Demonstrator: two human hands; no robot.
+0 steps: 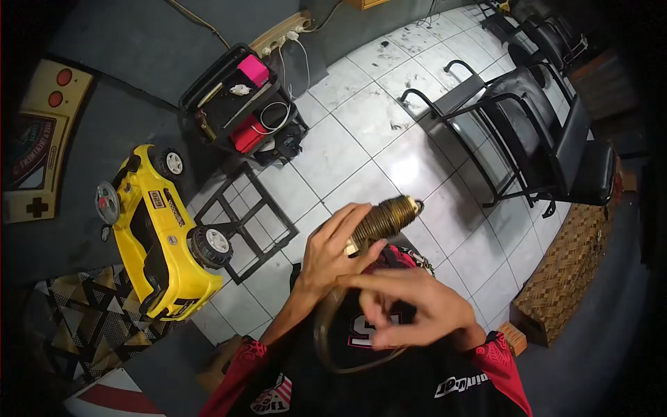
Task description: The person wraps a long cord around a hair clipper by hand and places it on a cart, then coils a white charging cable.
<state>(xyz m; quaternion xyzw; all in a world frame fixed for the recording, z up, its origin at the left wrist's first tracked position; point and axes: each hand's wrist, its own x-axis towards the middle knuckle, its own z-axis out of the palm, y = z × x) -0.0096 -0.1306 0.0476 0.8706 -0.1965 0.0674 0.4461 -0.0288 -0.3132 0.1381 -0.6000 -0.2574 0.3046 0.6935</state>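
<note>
A spool wound with brownish, shiny cord [391,217] is gripped in my left hand [325,251], its pale end pieces showing at both sides. The windings lie in ridges and point up to the right. From near my left wrist, a loose loop of translucent cord [322,340] hangs over the black shirt and curves up to my right hand. My right hand [420,306] is just below the left, its index finger stretched toward the left wrist and its other fingers curled in at the cord. The exact grip is partly hidden and slightly blurred.
A yellow toy car [163,236] stands at left beside a black metal frame [243,222]. Behind are a black tool box [222,118] and a power strip [281,36]. Black metal-framed chairs [514,125] and a woven panel [566,274] are at right, over white tiles [354,121].
</note>
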